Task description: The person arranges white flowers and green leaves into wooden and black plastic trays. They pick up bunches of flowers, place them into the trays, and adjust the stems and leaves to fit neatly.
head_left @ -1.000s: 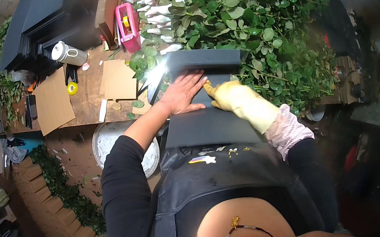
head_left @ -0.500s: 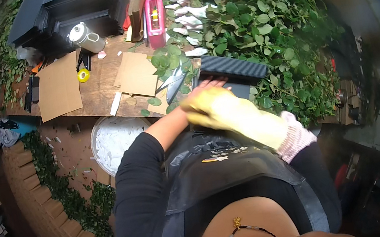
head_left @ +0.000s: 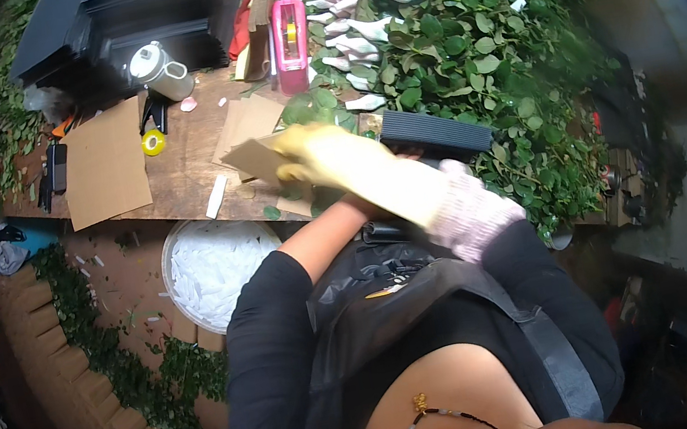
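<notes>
My right hand (head_left: pixel 311 154), in a yellow glove with a striped knit cuff, reaches across my left forearm. Its fingers are closed on the edge of a small cardboard piece (head_left: pixel 255 160), which tilts up off the flat cardboard pieces (head_left: pixel 250 119) on the table. My bare left hand (head_left: pixel 409 153) is mostly hidden beneath the right glove and cuff, beside a black corrugated sheet (head_left: pixel 436 133) with a rolled or folded edge. Its fingers cannot be made out. The scissors seen earlier are now covered by the right hand and cardboard.
Leafy green stems with white-wrapped heads (head_left: pixel 367 30) fill the table's right side. Pink tape dispensers (head_left: pixel 293 46), a white bottle (head_left: pixel 161 72), yellow tape (head_left: pixel 153 143) and a large cardboard sheet (head_left: pixel 106 163) lie beyond. A bucket of white strips (head_left: pixel 225 266) stands below the table edge.
My right gloved hand has moved left from above the black sheet to the cardboard and taken hold of a piece. My left hand has shifted slightly right and is now mostly covered.
</notes>
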A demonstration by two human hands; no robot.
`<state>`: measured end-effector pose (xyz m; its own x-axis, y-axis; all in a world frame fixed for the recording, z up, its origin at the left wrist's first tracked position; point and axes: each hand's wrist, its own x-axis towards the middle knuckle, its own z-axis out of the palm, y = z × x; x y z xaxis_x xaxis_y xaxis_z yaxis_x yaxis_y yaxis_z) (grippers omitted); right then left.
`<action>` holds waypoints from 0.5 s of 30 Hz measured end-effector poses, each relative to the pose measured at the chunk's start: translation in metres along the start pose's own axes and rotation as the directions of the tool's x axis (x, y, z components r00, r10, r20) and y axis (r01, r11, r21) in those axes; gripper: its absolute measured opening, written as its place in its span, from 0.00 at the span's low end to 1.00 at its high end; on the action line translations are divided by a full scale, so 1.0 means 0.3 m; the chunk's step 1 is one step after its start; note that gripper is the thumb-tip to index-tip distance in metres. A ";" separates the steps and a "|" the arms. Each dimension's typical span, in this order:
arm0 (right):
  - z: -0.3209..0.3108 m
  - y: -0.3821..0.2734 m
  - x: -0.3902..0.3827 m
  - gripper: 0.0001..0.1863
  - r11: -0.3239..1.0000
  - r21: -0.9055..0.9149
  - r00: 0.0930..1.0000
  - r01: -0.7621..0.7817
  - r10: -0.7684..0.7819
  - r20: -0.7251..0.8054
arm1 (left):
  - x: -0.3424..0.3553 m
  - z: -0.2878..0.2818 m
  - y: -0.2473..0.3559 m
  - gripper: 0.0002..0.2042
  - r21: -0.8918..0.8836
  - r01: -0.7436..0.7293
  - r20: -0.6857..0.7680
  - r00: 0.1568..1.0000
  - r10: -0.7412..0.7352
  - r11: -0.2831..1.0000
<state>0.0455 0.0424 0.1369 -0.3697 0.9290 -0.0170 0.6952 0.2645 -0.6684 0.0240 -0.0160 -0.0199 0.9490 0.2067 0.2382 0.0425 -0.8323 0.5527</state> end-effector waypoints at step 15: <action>-0.046 0.338 -0.640 0.13 0.279 0.528 0.533 -0.802 0.732 0.424 | -0.054 -0.281 -0.002 0.34 0.258 0.042 0.399 0.905 -0.146 0.965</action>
<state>0.1955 -0.1057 0.0829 0.0507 0.5792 -0.8136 0.1652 -0.8083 -0.5651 -0.0177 0.0244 0.0434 0.9775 0.1034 -0.1840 0.1617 -0.9272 0.3378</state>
